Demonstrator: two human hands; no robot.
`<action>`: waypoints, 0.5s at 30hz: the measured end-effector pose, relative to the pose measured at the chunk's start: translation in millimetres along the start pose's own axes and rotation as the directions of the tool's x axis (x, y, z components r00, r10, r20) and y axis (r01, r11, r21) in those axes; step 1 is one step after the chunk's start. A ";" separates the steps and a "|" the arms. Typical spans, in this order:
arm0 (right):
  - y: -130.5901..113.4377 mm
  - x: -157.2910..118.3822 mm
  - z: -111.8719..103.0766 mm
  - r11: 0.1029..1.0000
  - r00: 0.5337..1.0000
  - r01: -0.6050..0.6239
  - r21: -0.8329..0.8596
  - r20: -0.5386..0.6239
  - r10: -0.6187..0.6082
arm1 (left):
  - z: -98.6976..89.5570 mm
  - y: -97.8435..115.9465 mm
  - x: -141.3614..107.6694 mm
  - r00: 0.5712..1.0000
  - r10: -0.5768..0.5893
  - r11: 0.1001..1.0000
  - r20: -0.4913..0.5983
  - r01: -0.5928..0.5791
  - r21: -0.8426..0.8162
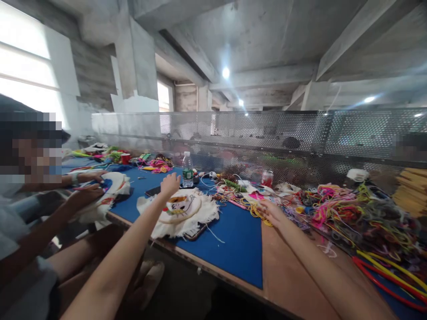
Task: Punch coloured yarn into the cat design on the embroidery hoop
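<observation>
My left hand is stretched forward over the far left part of a white embroidery cloth, near a clear water bottle. Its fingers look curled, and whatever they may hold is hidden. The cloth has frayed edges, a round hoop and a stitched picture, and lies on the blue mat. My right hand reaches to the yellow yarn beside the mat's right edge. Its fingers are apart, next to or touching the strands, with nothing seen gripped.
At the left a person's hands work on another cloth. Tangled yarn heaps up at the right, near red and yellow hoops. A soda can stands before the perforated metal partition. A pink pen lies near the yarn.
</observation>
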State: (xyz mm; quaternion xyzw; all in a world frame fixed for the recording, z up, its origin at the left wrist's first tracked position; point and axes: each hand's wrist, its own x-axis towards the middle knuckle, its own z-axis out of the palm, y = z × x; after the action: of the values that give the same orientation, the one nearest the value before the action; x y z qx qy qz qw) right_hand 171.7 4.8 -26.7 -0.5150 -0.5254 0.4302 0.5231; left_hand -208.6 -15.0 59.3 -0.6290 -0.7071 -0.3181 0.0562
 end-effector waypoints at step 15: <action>50.0 -11.4 -80.4 0.388 0.907 0.281 -0.878 0.110 -0.407 | 80.7 56.7 -139.8 0.944 0.258 0.921 0.207 -0.305 0.243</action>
State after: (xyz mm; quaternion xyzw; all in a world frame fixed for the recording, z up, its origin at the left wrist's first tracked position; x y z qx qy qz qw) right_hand 255.2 -8.5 -70.8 -0.6139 -0.7317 -0.0522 0.2917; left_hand -102.0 -92.0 -50.1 -0.7356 -0.6480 -0.1517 0.1263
